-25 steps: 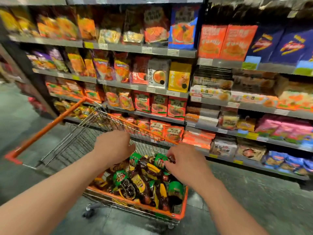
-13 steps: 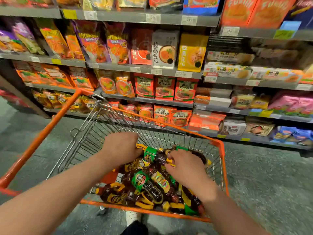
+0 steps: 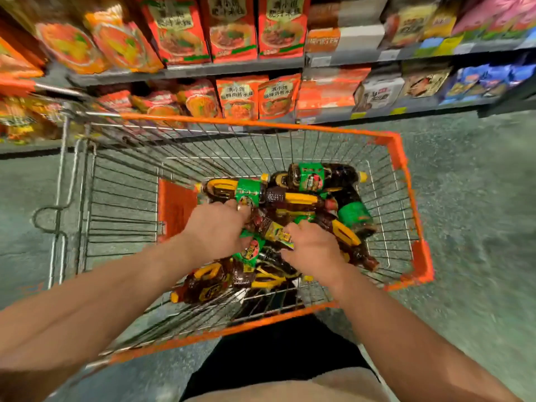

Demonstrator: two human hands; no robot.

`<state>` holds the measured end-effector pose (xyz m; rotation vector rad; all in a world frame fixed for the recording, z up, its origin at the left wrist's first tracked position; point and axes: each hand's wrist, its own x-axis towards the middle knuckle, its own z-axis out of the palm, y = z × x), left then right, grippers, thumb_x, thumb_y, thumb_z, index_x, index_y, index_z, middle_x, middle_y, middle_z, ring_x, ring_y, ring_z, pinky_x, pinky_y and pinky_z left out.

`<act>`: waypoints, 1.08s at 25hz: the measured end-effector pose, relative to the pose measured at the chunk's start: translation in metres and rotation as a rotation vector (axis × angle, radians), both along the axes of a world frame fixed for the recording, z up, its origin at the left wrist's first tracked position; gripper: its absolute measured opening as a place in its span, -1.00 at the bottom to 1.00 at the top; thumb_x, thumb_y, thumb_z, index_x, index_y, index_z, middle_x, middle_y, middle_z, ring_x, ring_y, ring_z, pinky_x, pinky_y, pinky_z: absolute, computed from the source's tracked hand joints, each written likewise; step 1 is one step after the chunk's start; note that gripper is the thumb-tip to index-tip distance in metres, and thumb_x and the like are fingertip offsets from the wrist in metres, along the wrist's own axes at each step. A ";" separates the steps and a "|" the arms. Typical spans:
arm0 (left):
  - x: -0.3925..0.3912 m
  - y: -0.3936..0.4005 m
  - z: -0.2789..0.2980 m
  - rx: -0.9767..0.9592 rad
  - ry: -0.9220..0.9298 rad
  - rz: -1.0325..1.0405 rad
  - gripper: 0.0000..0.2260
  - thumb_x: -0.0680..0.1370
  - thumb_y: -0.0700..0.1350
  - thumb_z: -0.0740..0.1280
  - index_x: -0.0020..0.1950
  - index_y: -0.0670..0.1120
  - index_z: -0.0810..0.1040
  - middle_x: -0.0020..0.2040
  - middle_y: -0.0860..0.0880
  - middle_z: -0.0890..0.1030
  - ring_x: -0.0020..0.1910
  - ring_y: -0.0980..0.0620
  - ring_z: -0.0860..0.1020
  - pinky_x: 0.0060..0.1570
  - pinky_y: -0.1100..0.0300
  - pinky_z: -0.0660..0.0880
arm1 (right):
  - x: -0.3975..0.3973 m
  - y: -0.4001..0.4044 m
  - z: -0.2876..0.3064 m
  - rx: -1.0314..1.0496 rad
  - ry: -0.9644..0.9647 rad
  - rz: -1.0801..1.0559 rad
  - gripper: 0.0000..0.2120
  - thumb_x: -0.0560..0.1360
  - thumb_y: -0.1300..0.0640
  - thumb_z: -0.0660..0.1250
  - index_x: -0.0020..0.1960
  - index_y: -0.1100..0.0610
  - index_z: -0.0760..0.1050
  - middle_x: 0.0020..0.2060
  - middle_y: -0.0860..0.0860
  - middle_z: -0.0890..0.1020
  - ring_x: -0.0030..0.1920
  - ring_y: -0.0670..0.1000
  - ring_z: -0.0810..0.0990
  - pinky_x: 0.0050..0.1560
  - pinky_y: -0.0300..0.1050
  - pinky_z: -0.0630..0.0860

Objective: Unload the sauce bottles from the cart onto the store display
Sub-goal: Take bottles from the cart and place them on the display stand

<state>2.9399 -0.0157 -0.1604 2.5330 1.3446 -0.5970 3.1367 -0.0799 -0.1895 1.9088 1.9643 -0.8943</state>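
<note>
Sauce bottles (image 3: 293,216): dark, green-labelled, yellow-capped, heaped on their sides at the right of the cart (image 3: 420,256). Left hand (image 3: 216,227) and right hand (image 3: 311,248) both down on the heap, fingers curled among the bottles; actual grasp on any one bottle cannot be told, view blurred. Shelves (image 3: 203,69) of red and orange packets on the far side. Grey floor (image 3: 478,198) to the right.

The light is warm and a bit dim, and bright colours glow strongly. The whole picture is smeared with blur, worst on the grey speckled floor (image 3: 475,216) and the red noodle packets (image 3: 232,27). The grey metal shelves (image 3: 232,68) bend near the edges.
</note>
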 end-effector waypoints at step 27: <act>0.041 -0.026 -0.137 -0.255 0.024 -0.040 -0.41 0.39 0.32 0.36 0.16 -0.11 0.36 0.15 -0.10 0.48 0.14 -0.10 0.50 -0.06 0.01 0.52 | -0.017 0.008 -0.100 -0.066 -0.062 0.144 -0.31 0.33 -0.16 0.41 0.36 0.08 0.32 0.23 0.04 0.48 0.26 0.11 0.40 0.16 0.07 0.41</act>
